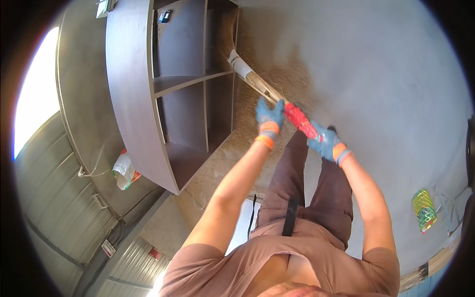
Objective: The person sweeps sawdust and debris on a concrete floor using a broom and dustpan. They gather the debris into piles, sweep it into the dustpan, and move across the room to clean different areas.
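A broom of bundled pale stalks [267,87] runs slantwise from my hands toward the shelf unit. It has a red wrapped grip [300,120] and a white band [239,64]; its brown bristles [229,32] are blurred, beside the far end of the shelf unit. My right hand [324,142], in a blue and orange glove, is closed round the end of the red grip. My left hand [270,113], gloved alike, is by the stalks just beyond the grip, thumb and fingers apart; whether it touches them is hard to see.
A grey shelf unit [129,74] with open compartments stands to the left, a small dark object [165,16] in one of them. Brown debris [284,76] covers the floor alongside, with dust above it. A white bag [124,171] lies behind the unit; a yellow-green packet [424,210] lies right.
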`<state>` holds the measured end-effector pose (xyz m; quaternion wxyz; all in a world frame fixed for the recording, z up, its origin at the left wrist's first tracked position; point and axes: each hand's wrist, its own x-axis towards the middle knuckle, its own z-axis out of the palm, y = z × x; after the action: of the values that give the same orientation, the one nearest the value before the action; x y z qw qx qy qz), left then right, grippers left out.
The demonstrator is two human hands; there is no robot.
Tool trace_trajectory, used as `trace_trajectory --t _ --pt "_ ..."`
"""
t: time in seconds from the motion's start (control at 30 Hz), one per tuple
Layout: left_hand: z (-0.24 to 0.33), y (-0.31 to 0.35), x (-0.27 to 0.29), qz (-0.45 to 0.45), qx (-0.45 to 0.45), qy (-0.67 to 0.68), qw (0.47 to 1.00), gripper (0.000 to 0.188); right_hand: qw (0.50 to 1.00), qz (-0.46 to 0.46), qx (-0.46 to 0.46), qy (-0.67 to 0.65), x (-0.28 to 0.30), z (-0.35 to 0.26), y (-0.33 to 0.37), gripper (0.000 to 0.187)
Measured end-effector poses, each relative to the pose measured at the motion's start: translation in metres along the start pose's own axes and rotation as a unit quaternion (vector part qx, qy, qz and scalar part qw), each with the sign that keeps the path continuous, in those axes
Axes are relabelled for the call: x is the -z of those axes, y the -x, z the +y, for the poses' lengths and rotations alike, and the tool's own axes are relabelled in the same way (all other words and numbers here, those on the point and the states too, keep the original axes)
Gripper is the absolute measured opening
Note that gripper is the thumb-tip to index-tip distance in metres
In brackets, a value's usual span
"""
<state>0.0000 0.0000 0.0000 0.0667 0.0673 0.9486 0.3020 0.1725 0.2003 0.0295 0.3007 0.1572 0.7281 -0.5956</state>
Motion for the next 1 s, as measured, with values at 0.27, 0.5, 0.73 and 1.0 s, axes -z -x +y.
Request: trace_trajectory --t 0.27,0.5,0.73,1.0 --pt "0.057 -0.331 0.214 0.194 -0.228 -0.373 0.878 0.088 0.994 -0.041 -0.073 -0.07 0.076 -0.031 -0.217 0.037" --pt "-0.011 -0.384 0.183 0.161 -0.049 -0.437 0.884 0.094 0.994 -0.091 -0.055 -0.003 0.048 -0.131 -0.415 0.043" --pt "-0.01 -0.387 0.181 0.118 -0.052 -0.425 0.896 0.09 0.994 -0.106 0.02 0.021 0.083 -0.101 -0.445 0.055" --pt "0.003 -0.393 0.174 0.131 -0.052 -0.444 0.885 0.085 0.988 -0.103 -0.105 0.052 0.223 -0.002 -0.24 0.07"
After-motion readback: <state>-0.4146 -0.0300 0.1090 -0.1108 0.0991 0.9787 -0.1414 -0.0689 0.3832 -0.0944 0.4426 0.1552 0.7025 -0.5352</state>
